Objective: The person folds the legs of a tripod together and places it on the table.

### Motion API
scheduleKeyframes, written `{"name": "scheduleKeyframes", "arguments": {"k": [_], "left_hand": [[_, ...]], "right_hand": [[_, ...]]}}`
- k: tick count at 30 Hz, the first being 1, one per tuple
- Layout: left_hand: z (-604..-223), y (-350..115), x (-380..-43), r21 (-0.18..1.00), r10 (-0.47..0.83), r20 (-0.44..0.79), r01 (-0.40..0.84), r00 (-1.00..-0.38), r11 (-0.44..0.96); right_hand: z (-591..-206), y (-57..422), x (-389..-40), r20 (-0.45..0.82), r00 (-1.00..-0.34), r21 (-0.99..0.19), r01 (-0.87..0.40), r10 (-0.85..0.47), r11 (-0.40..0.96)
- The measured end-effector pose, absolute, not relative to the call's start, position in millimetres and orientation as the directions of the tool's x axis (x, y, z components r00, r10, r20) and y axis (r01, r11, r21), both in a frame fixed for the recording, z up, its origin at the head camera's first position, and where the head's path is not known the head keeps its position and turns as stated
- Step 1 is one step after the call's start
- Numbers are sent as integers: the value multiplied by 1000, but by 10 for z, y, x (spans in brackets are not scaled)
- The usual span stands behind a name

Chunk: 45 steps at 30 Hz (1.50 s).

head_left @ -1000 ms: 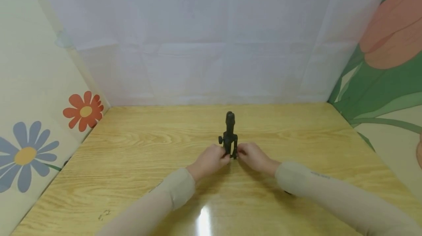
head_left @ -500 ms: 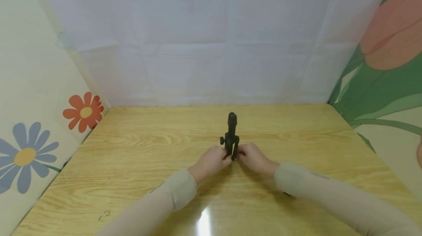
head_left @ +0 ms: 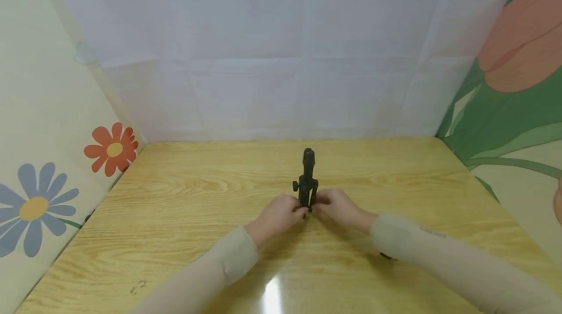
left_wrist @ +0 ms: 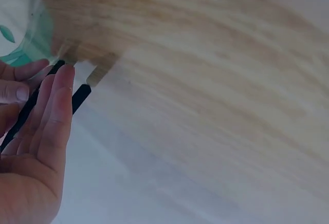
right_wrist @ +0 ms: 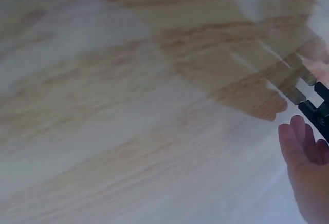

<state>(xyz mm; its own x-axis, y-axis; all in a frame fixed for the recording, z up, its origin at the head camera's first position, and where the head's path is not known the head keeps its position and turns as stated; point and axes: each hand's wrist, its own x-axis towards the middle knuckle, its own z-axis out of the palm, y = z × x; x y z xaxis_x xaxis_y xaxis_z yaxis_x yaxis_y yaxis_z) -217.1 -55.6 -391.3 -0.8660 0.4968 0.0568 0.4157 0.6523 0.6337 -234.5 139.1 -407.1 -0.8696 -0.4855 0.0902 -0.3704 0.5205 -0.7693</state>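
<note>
A small black tripod point(head_left: 309, 170) with a side knob stands upright in the middle of the wooden table, its legs only slightly apart. My left hand point(head_left: 281, 214) holds a leg low on its left side. In the left wrist view, the fingers of the left hand point(left_wrist: 43, 136) curve around a black leg point(left_wrist: 81, 96). From the other side, my right hand point(head_left: 338, 206) pinches the right leg near its foot. The right wrist view catches the right hand point(right_wrist: 308, 157) with bent fingers beside the black legs point(right_wrist: 312, 115). The palms partly hide the legs.
The wood-grain table point(head_left: 197, 182) reaches a white sheet point(head_left: 246, 94) at the back. Flower-printed panels, the left one point(head_left: 52, 99) and the right one point(head_left: 518, 124), flank it. A small dark piece point(head_left: 387, 256) shows under the right cuff.
The tripod shifted slightly right, then stayed nearly in place. Its right leg tilted a little and straightened again. My right fingers have moved slightly closer in around that leg.
</note>
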Motion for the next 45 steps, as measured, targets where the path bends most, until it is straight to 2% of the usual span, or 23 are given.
{"name": "scheduleKeyframes", "arguments": {"k": [9, 19, 24, 31, 45], "left_hand": [[-3766, -736, -2147, 548, 494, 57, 441, -867, 711], [-3523, -843, -2131, 527, 446, 50, 403, -893, 748], [-3338, -846, -2110, 555, 402, 42, 356, -915, 752], [-3116, -786, -2133, 572, 394, 97, 375, -914, 729], [-2857, -626, -2255, 636, 427, 129, 405, -895, 657]], "right_hand": [[-4093, 1386, -2381, 64, -858, -853, -312, -509, 419], [-4080, 1278, -2380, 10, -850, -912, -225, -527, 344], [-4078, 1262, -2392, 3, -854, -912, -215, -520, 349], [-4072, 1233, -2386, -23, -862, -914, -187, -506, 361], [-4137, 1181, -2402, 7, -880, -920, -192, -475, 342]]}}
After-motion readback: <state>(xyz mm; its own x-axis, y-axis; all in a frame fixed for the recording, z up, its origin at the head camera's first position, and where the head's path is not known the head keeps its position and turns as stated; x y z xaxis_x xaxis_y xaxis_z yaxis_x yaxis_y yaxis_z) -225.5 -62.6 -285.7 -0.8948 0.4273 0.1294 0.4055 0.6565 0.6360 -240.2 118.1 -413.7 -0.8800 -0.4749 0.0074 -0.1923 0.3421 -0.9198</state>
